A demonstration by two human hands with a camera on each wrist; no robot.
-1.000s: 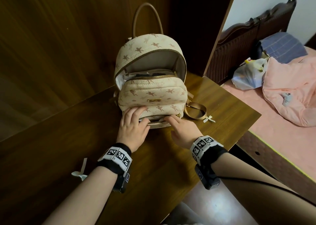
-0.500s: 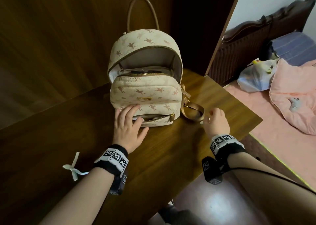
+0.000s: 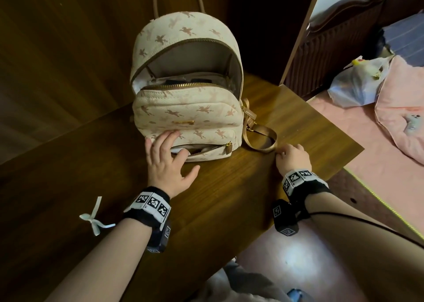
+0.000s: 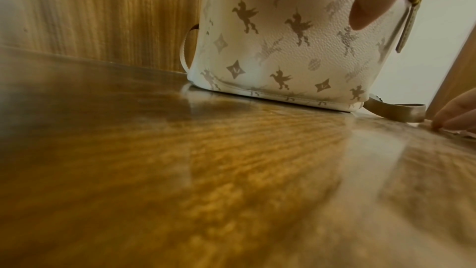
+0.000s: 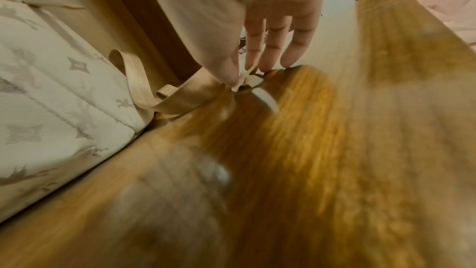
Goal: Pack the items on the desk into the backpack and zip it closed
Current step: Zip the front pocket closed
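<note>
Pale ribbon bow (image 5: 248,80) pinched in my right hand (image 3: 292,158) beside strap (image 3: 263,138), hand having left front pocket. Left hand (image 3: 168,161) spread flat, steadying backpack (image 3: 185,109) on desk (image 3: 229,198). Second bow (image 3: 95,218) remained; zips open.

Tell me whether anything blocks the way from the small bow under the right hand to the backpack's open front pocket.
The right hand pinches the small bow on the desk. The left hand lies over the left part of the front pocket opening; the tan strap loops between. Nothing else visible intervenes.
</note>
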